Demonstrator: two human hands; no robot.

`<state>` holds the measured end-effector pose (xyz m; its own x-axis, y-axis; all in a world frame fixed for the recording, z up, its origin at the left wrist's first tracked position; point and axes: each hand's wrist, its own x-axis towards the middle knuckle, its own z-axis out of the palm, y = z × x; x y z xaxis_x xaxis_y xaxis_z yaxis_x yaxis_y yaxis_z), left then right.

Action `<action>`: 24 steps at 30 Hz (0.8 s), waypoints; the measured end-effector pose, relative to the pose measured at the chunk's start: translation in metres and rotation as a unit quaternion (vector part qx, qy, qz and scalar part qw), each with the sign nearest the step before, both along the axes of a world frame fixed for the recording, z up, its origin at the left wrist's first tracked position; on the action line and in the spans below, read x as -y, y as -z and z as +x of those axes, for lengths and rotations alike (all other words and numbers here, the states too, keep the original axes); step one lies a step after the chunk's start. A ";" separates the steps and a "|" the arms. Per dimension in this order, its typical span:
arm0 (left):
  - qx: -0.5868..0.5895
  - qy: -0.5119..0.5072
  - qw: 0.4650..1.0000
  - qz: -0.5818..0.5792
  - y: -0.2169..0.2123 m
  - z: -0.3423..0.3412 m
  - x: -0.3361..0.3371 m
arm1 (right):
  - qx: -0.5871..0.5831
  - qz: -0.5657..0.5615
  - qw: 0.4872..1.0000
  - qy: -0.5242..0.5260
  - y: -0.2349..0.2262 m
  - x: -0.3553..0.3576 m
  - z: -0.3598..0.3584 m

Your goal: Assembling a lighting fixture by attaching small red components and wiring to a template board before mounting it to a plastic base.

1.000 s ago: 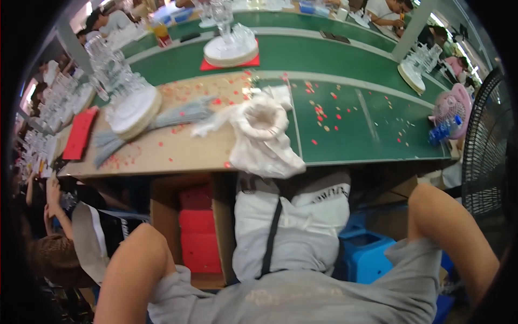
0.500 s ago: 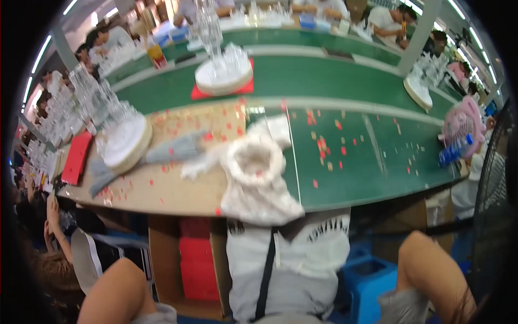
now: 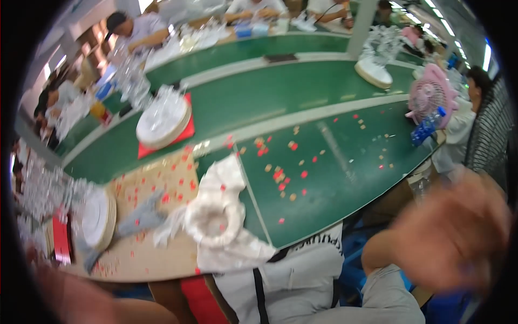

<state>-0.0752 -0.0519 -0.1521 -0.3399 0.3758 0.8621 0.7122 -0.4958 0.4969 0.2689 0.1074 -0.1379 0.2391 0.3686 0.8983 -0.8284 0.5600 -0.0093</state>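
Observation:
My right hand [image 3: 458, 232] is raised at the lower right, beyond the table's near edge; motion blur hides its fingers. At the lower left, my left hand [image 3: 73, 297] is a smear by the table's near left corner, so its fingers cannot be read. A crumpled white cloth with a rolled, ring-shaped opening [image 3: 202, 237] lies on the table, apart from both hands. To its left is a limp grey cloth [image 3: 137, 220]. Nearest my left hand are a red box [image 3: 61, 240] and a stack of white round discs [image 3: 96, 218] with clear plastic pieces behind it.
Small red and tan bits are scattered over the brown board [image 3: 156, 259] and the green table [image 3: 318, 200]. Another disc stack [image 3: 162, 127] stands on a red piece across the table. At right are a pink fan [image 3: 431, 94], a blue bottle [image 3: 428, 127] and a black fan guard [image 3: 488, 129]. People sit opposite.
The view has swung right and tilted, so the table's things sit farther left. Both hands have come into view, blurred; before, only bent limbs showed low at each side.

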 end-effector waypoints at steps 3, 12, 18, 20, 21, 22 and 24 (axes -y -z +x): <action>0.109 -0.030 0.991 -0.065 0.019 0.003 -0.090 | 0.350 -0.097 0.899 0.246 0.072 -0.108 -0.078; 0.157 0.022 0.918 -0.364 0.210 -0.056 -0.193 | 0.546 0.185 0.770 0.272 0.218 -0.137 -0.190; 0.095 0.019 0.939 -0.330 0.201 -0.042 -0.201 | 0.513 0.207 0.785 0.278 0.202 -0.139 -0.183; 0.054 0.008 0.945 -0.322 0.199 -0.039 -0.201 | 0.525 0.194 0.788 0.257 0.207 -0.140 -0.187; 0.036 -0.001 0.952 -0.304 0.201 -0.041 -0.201 | 0.527 0.185 0.788 0.259 0.208 -0.141 -0.190; 0.038 -0.009 0.952 -0.304 0.201 -0.042 -0.201 | 0.529 0.176 0.788 0.262 0.209 -0.141 -0.192; 0.014 -0.017 0.958 -0.285 0.200 -0.042 -0.197 | 0.526 0.182 0.791 0.254 0.207 -0.139 -0.192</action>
